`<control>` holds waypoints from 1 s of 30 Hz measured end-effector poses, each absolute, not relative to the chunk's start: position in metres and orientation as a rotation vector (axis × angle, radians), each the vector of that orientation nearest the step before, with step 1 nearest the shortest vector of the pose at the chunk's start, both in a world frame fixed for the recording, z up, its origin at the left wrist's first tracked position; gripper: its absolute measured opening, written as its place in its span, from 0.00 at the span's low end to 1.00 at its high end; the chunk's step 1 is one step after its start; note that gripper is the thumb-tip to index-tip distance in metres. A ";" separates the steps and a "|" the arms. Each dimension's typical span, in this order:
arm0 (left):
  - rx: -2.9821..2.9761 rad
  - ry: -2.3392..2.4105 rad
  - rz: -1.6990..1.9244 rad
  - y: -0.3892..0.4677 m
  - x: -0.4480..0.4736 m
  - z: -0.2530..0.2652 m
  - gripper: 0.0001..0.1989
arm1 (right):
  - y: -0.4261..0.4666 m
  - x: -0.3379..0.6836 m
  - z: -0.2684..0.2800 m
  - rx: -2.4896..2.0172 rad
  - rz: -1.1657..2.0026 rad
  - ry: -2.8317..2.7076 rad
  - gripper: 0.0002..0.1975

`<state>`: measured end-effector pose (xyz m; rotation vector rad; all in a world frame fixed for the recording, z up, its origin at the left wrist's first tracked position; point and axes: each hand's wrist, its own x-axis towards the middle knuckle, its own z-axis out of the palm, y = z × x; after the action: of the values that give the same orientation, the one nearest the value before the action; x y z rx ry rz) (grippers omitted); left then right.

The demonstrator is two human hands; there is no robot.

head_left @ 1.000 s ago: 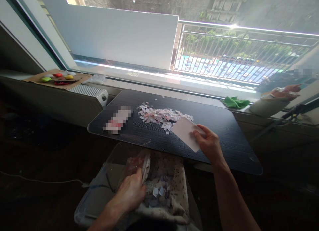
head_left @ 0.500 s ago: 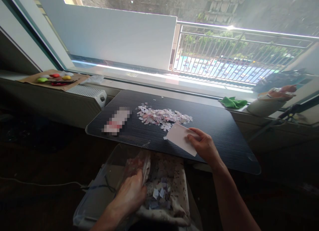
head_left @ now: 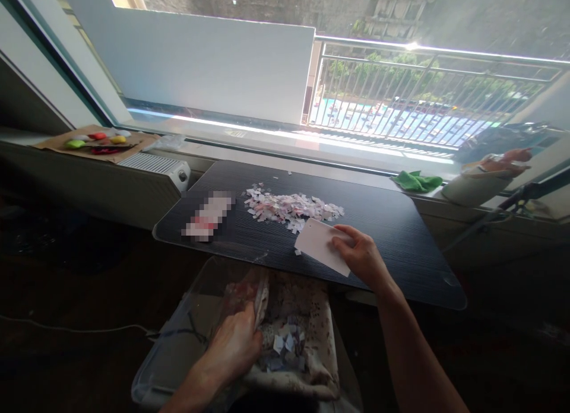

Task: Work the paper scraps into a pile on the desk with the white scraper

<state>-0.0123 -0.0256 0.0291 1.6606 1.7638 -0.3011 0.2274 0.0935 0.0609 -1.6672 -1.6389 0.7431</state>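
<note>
My right hand (head_left: 358, 253) is closed on a white card (head_left: 316, 240), thumb on top, held at a tilt over the dark table (head_left: 392, 223). Just beyond the card's far edge lies a heap of small paper scraps (head_left: 289, 206), white and pinkish. Below the table's front edge, my left hand (head_left: 238, 339) is wrapped around the pale rim of a spotted, cloth-like bag (head_left: 327, 336). Bluish and white paper scraps (head_left: 285, 345) lie inside that bag. Clear plastic with something pinkish (head_left: 240, 294) shows beyond my left knuckles; my fingertips are hidden.
A blurred-out pale and red item (head_left: 207, 217) lies on the table's left part. A clear plastic bin (head_left: 155, 353) stands below. On the sill are a green cloth (head_left: 416, 181) and a pale pot (head_left: 472, 187). A radiator (head_left: 155, 164) and a cable (head_left: 80, 329) are at left.
The card and my right hand have shifted slightly left and up, away from the table's front edge. A small loose scrap shows near the card's lower left edge. My left hand stays put.
</note>
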 end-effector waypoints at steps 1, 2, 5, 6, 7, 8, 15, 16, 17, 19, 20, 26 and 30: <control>1.659 1.765 -0.294 -0.026 -0.012 0.029 0.24 | 0.095 0.226 0.060 -1.671 0.724 -1.629 0.19; 1.658 1.765 -0.288 -0.026 -0.013 0.028 0.24 | 0.097 0.224 0.060 -1.677 0.700 -1.611 0.20; 1.657 1.760 -0.257 -0.027 -0.013 0.027 0.25 | 0.095 0.225 0.062 -1.686 0.682 -1.575 0.20; 1.657 1.758 -0.249 -0.027 -0.013 0.027 0.25 | 0.092 0.226 0.064 -1.691 0.692 -1.582 0.20; 1.655 1.759 -0.248 -0.027 -0.014 0.026 0.25 | 0.089 0.228 0.066 -1.700 0.698 -1.597 0.20; 1.652 1.760 -0.251 -0.026 -0.013 0.027 0.25 | 0.086 0.230 0.067 -1.712 0.693 -1.616 0.19; 1.686 1.761 -0.316 -0.023 -0.011 0.027 0.20 | 0.073 0.242 0.071 -1.752 0.616 -1.680 0.19; 1.690 1.762 -0.330 -0.023 -0.011 0.026 0.19 | 0.073 0.242 0.071 -1.744 0.617 -1.680 0.19; 1.690 1.762 -0.344 -0.023 -0.011 0.026 0.19 | 0.073 0.241 0.071 -1.737 0.621 -1.685 0.19; 1.680 1.761 -0.354 -0.023 -0.011 0.025 0.18 | 0.074 0.239 0.070 -1.733 0.639 -1.712 0.20; 1.677 1.761 -0.348 -0.023 -0.011 0.024 0.18 | 0.074 0.239 0.070 -1.734 0.641 -1.730 0.20; 1.692 1.773 -0.309 -0.025 -0.012 0.020 0.16 | 0.072 0.241 0.073 -1.760 0.493 -1.777 0.18; 1.698 1.766 -0.339 -0.024 -0.011 0.020 0.17 | 0.067 0.242 0.077 -1.767 0.484 -1.817 0.18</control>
<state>-0.0111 -0.0237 0.0204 1.6979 1.7662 -0.3389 0.2420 0.0675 0.0768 -1.7671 -1.8166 0.4841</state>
